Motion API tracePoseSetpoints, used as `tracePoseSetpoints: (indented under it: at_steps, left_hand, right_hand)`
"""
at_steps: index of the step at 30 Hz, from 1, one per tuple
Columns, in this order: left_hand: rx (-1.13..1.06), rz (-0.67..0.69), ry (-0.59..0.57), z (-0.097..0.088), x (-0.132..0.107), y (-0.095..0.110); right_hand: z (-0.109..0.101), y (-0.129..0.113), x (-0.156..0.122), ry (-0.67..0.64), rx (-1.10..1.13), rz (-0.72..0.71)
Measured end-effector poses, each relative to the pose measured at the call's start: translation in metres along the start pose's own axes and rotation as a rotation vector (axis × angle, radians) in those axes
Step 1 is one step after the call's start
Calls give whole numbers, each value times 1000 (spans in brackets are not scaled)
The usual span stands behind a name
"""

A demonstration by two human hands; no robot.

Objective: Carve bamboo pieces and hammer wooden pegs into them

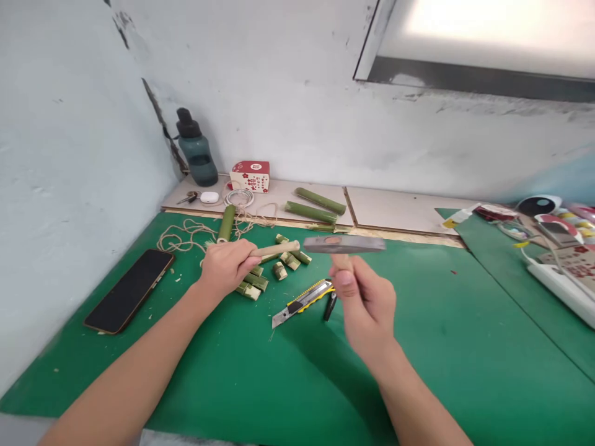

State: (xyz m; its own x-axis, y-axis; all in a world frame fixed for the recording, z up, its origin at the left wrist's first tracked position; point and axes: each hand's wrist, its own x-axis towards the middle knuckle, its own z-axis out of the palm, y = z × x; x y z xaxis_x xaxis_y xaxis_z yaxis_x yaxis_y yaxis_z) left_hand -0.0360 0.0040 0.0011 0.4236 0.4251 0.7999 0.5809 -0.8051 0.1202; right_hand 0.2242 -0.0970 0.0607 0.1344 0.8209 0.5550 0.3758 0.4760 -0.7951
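My right hand (pixel 369 303) is wrapped round the wooden handle of a hammer (pixel 367 244), close under its grey metal head, which lies level. In my left hand (pixel 225 266) is a pale round wooden stick (pixel 274 249), its end pointing right toward the hammer head but apart from it. Short cut green bamboo pieces (pixel 290 260) lie beyond and beside my left hand, some partly hidden by it. A yellow and black utility knife (pixel 302 302) with its blade showing lies between my hands. Next to it is a small black object (pixel 330 306), partly behind my right hand.
A phone (pixel 130 291) lies at left on the green table mat (pixel 260 384). Twine (pixel 186 234), an upright bamboo tube (pixel 227 224), longer bamboo lengths (pixel 311 212), a bottle (pixel 198 152) and a small box (pixel 251 176) are toward the wall. A white power strip (pixel 562 291) sits at right.
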Motion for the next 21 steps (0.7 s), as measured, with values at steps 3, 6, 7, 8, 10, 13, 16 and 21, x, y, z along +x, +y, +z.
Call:
tracePoseSetpoints:
  at_steps: [3,6,7,8,10,13,16,21]
  left_hand:
    - [-6,-6,9,1,0,2]
    - [-31,24,6,2,0,3]
    - [-30,27,2,2,0,3]
    - [-24,22,0,2,0,2]
    - [-8,-3,6,1,0,1]
    - [-6,-10,20,-1,0,-1]
    - [-8,9,4,-1,0,-1]
    - [0,-19,35,-2,1,-1]
  right_hand:
    - [0,-2,1,318,194,-77]
    - [0,-3,1,245,194,-57]
    - [1,-2,0,104,122,-15]
    - [1,-1,0,-2,57,20]
    - [0,0,-1,32,66,33]
    - [-1,-2,0,359,262,-57]
    - [1,-4,-2,85,144,20]
    - [0,-3,-1,278,297,4]
